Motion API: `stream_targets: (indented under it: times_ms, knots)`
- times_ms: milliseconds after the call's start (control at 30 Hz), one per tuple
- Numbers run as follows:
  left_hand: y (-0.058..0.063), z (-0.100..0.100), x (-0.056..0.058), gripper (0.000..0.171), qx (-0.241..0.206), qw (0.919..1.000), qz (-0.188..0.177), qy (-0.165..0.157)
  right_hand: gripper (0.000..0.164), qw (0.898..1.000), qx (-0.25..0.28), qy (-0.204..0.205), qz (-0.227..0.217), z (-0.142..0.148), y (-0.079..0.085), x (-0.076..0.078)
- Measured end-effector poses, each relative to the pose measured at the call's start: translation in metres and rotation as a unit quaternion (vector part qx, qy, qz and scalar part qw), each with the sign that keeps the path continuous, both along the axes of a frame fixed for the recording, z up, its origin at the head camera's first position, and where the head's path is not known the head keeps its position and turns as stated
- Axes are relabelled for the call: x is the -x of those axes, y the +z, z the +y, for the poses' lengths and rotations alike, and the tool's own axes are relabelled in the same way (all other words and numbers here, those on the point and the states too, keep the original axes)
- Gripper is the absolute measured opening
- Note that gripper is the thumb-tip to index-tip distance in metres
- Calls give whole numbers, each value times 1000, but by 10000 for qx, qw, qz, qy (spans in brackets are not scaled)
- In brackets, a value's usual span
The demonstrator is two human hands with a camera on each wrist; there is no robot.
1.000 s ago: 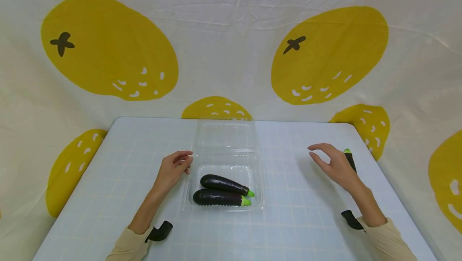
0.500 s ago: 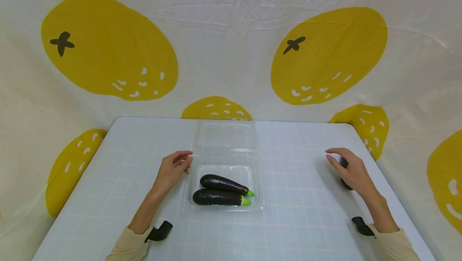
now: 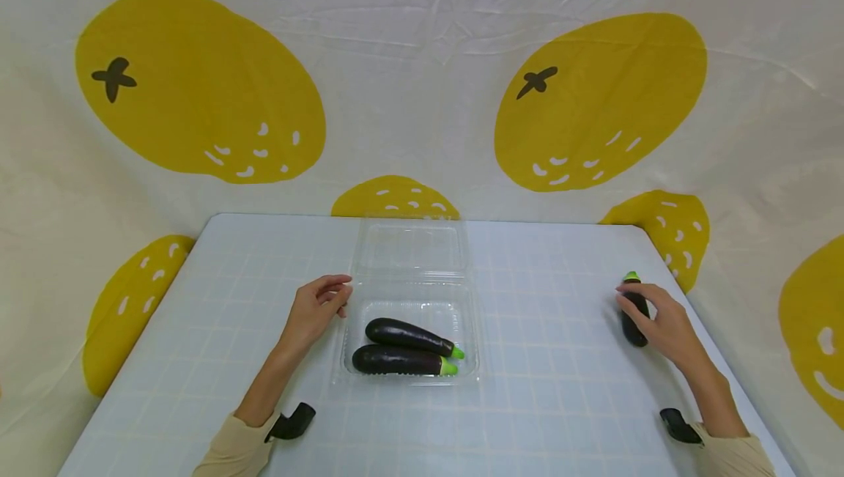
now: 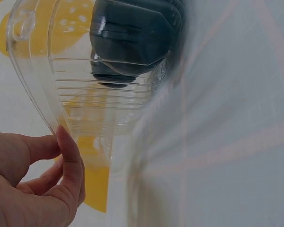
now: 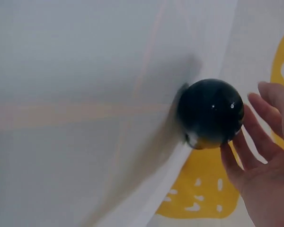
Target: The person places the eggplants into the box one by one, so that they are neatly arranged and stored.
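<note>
Left hand point(image 3: 321, 302) pinches clear box point(image 3: 422, 309), right hand point(image 3: 667, 327) spread at eggplant point(image 3: 632, 333) by right edge of table point(image 3: 560, 418); likely slick, firm, we'd grip mid-body

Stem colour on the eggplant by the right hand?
The stem is bright green, clearest in the head view.

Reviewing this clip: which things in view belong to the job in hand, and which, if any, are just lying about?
Seem part of the job:
clear plastic clamshell container, lid open, left hand at its edge
two eggplants inside it
third eggplant, right hand over it

Only setting or gear:
grid-patterned tabletop
yellow fruit-print backdrop
black wrist cameras
</note>
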State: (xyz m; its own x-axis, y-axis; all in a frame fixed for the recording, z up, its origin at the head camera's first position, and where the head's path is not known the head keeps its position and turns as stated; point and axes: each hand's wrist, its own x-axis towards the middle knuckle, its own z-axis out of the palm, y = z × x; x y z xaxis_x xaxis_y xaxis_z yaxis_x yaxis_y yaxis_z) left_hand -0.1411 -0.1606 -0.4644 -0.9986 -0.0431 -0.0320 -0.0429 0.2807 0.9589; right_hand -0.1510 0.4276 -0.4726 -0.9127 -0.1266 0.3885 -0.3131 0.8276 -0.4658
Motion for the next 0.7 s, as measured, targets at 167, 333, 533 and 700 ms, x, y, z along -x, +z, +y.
stream_targets:
  times_ms: [167, 333, 533, 700]
  knots:
    - [0, -1, 1, 35, -26, 10000, -15, -2, 26, 9993, -61, -65, -354, 6, 0, -4]
    - [0, -2, 1, 38, -71, 10000, -44, -10, 21, 9986, -172, 132, -473, 13, 0, -4]
    - [-1, -1, 1, 35, -80, 9999, -92, 23, 28, 9959, -204, 854, -217, 25, -1, -3]
    - [-1, -1, 2, 34, -67, 9999, -77, -10, 39, 9928, -223, 1139, -281, 31, 0, -4]
